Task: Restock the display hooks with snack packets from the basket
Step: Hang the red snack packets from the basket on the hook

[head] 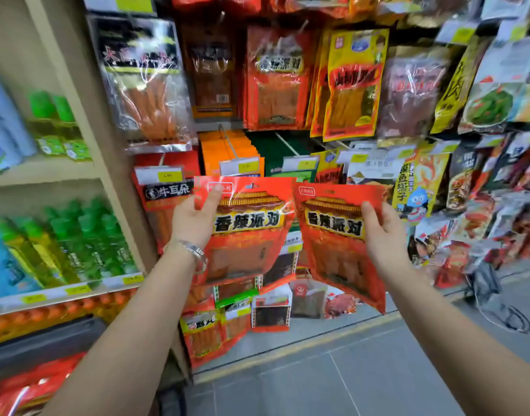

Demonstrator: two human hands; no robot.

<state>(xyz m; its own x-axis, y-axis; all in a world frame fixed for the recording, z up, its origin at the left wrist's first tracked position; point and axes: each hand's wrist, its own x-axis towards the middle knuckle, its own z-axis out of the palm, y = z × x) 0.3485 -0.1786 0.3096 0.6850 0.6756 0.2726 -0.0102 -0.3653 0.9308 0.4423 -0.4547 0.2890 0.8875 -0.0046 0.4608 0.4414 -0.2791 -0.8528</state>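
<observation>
glossy red plastic-film snack packets (248, 229) with crinkled glare, clear shiny film on hanging sausage pack (143, 85), bright metal bracelet (194, 249), smooth matt grey floor tiles (332, 379), shiny green plastic bottles (86, 241)

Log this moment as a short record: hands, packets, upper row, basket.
left hand: grips left red snack packet by its upper left edge
right hand: grips right red snack packet by its right edge
packets: same print, side by side
upper row: matching packet hangs there
basket: not in view
</observation>
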